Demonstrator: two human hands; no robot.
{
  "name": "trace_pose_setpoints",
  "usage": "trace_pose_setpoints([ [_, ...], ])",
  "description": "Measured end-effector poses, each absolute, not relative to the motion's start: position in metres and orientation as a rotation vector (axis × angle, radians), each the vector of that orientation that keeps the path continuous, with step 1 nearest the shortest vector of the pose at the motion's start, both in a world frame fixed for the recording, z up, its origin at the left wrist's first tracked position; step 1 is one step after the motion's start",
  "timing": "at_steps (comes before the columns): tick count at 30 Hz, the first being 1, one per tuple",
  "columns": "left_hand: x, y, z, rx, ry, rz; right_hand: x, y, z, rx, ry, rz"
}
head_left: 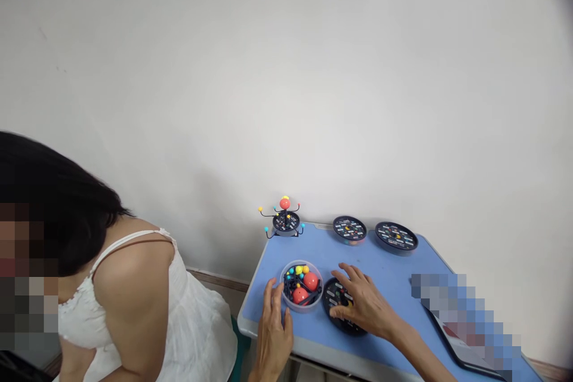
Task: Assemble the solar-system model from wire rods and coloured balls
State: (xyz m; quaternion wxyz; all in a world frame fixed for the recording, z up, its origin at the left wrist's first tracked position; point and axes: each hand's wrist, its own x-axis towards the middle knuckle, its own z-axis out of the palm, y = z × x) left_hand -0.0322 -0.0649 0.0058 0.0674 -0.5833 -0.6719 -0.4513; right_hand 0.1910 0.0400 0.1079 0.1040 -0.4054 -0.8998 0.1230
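Note:
My left hand (274, 331) is beside a clear round tub (303, 308), its fingers apart at the tub's left rim. Inside the tub lie red half-balls or balls (310, 280), small yellow balls (299, 270), small blue balls and several black plastic pieces. To the tub's right, a black round disc with printed labels (332, 298) lies on the table. My right hand (367, 304) is over this disc, fingers and thumb spread. Whether its fingertips press on the disc I cannot tell.
An assembled planet model (285, 222) stands at the table's back left corner. Two similar discs, a nearer-centre one (350, 228) and a right one (396, 236), are along the back of the blue table (313, 245). A tablet-like device (470, 340) lies right. A person (134, 298) sits left.

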Motion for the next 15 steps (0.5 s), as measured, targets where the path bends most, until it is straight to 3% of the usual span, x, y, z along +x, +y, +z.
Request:
trace_pose_setpoints([
  [6, -0.026, -0.054, 0.017, -1.872, -2.091, -1.466, 0.162, 0.041, 0.131, -0.87, -2.707, 0.399],
  [15, -0.02, -0.035, 0.033, -1.876, -2.427, -1.638, 0.114, 0.05, 0.131, -0.924, -2.928, 0.281],
])
